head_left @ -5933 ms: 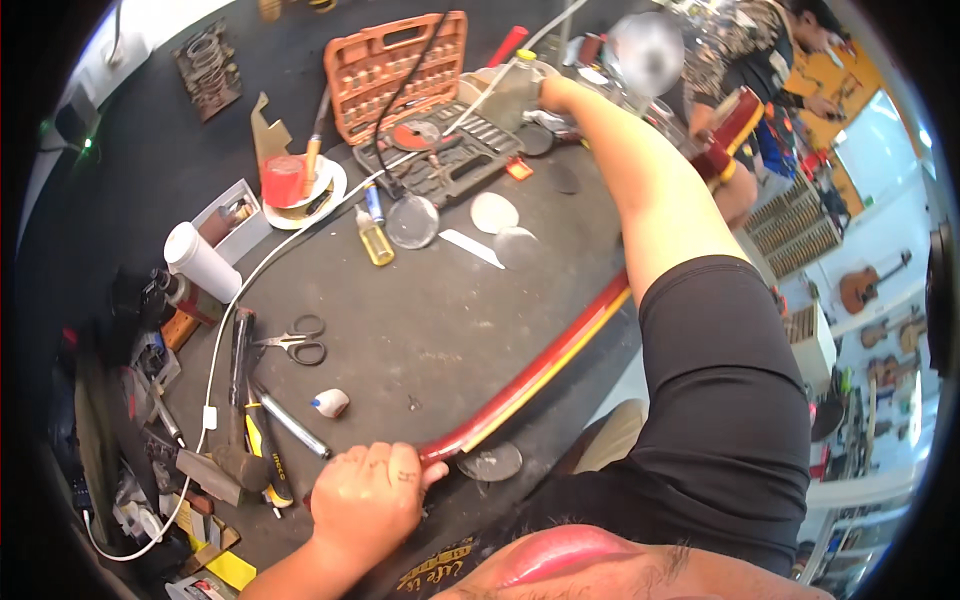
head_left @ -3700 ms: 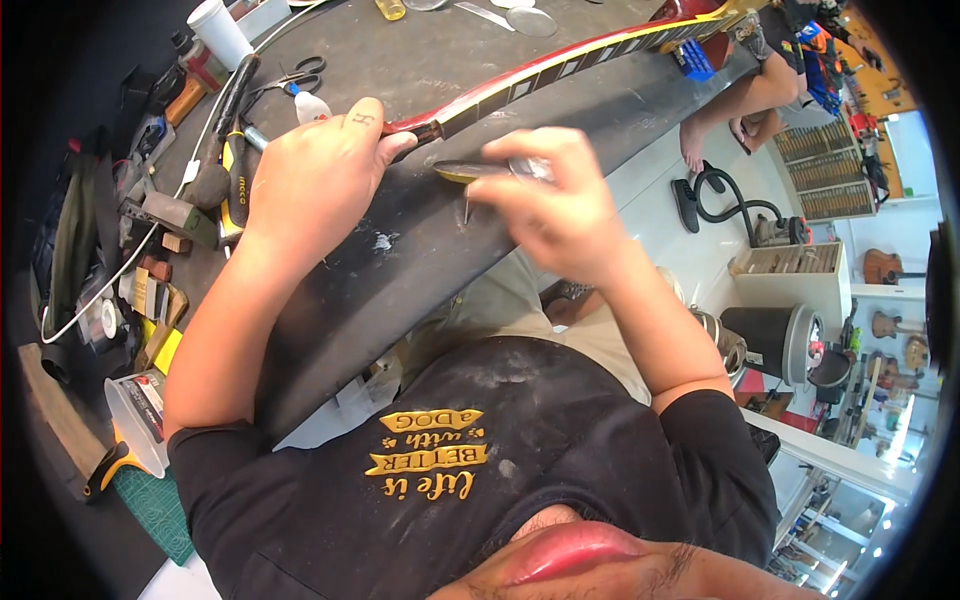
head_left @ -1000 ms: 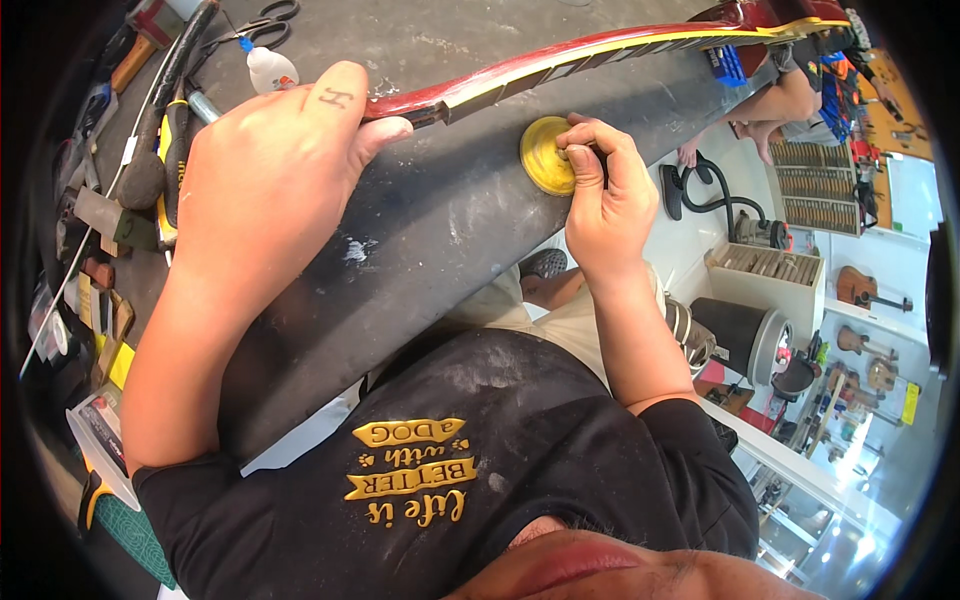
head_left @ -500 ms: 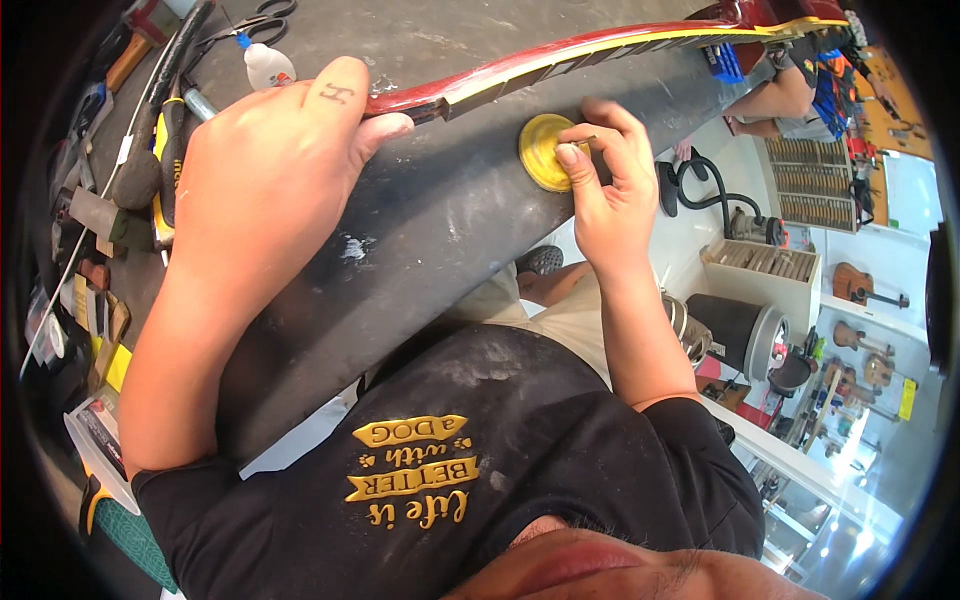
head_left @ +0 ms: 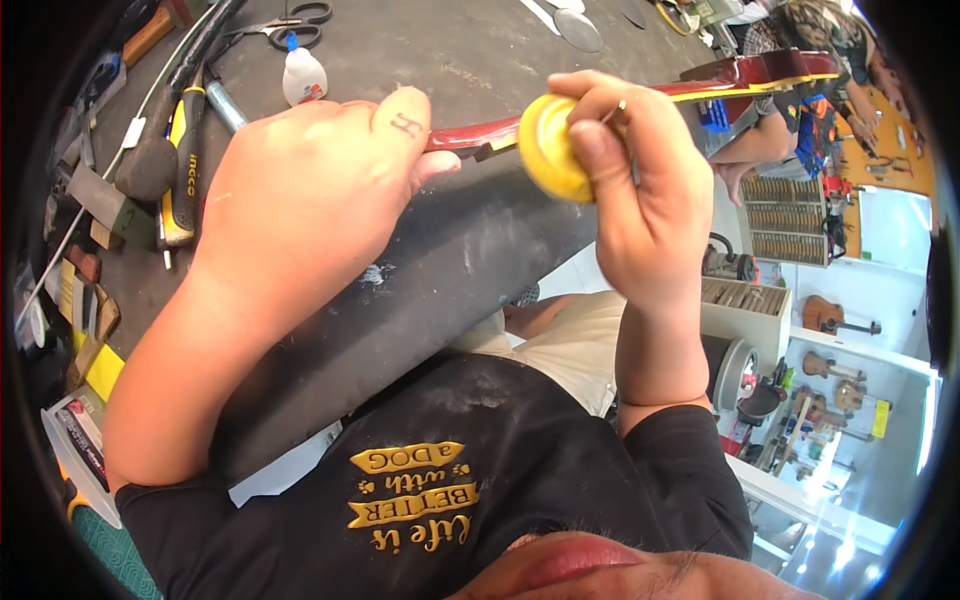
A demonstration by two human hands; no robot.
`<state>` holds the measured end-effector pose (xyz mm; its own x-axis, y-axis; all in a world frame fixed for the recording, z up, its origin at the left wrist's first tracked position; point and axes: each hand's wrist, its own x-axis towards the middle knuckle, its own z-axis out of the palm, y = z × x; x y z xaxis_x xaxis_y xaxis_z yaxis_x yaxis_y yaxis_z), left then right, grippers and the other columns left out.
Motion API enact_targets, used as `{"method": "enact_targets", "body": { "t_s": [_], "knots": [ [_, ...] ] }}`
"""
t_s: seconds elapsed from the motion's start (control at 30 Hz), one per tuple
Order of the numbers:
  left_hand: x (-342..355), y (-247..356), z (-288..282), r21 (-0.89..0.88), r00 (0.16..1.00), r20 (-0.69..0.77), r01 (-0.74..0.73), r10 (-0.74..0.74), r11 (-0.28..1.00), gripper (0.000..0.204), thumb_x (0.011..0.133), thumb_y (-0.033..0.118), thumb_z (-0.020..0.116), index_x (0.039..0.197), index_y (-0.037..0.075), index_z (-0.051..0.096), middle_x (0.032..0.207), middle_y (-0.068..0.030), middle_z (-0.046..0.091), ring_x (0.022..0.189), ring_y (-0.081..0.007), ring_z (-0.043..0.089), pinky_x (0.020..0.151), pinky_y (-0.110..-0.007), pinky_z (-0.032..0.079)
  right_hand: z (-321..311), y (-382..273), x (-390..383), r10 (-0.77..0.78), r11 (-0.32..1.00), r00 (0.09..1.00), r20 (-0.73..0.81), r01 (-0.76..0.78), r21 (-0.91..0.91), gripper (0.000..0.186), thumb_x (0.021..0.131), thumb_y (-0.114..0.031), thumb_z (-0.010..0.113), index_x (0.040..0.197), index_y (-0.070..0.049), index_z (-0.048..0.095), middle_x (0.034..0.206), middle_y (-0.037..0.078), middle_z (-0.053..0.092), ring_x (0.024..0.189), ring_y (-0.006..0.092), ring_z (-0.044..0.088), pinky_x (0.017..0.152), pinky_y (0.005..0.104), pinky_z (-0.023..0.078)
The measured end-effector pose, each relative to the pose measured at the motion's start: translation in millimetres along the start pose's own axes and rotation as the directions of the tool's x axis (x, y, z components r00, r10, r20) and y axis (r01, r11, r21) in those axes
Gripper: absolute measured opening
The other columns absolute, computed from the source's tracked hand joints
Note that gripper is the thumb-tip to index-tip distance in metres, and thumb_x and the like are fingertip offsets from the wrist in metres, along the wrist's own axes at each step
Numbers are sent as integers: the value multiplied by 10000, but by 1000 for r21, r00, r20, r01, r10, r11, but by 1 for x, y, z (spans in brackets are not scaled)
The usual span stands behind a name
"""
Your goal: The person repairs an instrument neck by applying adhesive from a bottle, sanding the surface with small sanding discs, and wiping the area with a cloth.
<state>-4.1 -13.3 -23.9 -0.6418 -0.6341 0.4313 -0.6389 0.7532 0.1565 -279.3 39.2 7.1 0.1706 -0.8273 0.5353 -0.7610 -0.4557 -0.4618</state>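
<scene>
My left hand (head_left: 310,200) is closed round one end of a glossy dark red guitar neck (head_left: 470,137) with a yellow edge strip. The neck stretches away to the right over the dark worktop (head_left: 450,235). Pinched between the thumb and fingers of my right hand (head_left: 655,200) is a round yellow disc (head_left: 550,150), tilted, with its face toward the left. The disc and right hand cover the middle of the neck; whether the disc touches it I cannot tell. A small tip sticks up between my right fingers.
Past my left hand lie a white bottle (head_left: 303,77), black scissors (head_left: 290,28) and a yellow-and-black tool handle (head_left: 182,170). Wood blocks and tools crowd the left edge. Another person's arm (head_left: 765,142) is at the far right. Guitars (head_left: 835,316) hang beyond.
My right hand has lifted the yellow disc from below the neck to in front of it. My left hand and the neck's held end sit farther right and slightly lower in the picture.
</scene>
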Motion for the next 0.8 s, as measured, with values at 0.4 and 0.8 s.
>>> {"method": "enact_targets", "body": {
  "t_s": [0.4,0.8],
  "knots": [
    [-1,1,1,-46,999,21,31,-30,998,354,1040,322,838,1103,53,617,864,-132,735,812,-376,756,708,-512,597,6,0,7,-81,992,996,49,85,-89,105,1131,-87,721,1165,-2,771,1217,187,841,1165,399,788,1045,473,615],
    [-1,1,3,-41,999,36,36,-34,999,359,1029,324,839,1107,51,618,865,-126,734,817,-368,755,711,-506,594,9,2,12,91,996,995,37,-92,22,131,1163,-94,684,1158,-23,794,1096,151,847,996,354,825,992,463,648]
  ]
}}
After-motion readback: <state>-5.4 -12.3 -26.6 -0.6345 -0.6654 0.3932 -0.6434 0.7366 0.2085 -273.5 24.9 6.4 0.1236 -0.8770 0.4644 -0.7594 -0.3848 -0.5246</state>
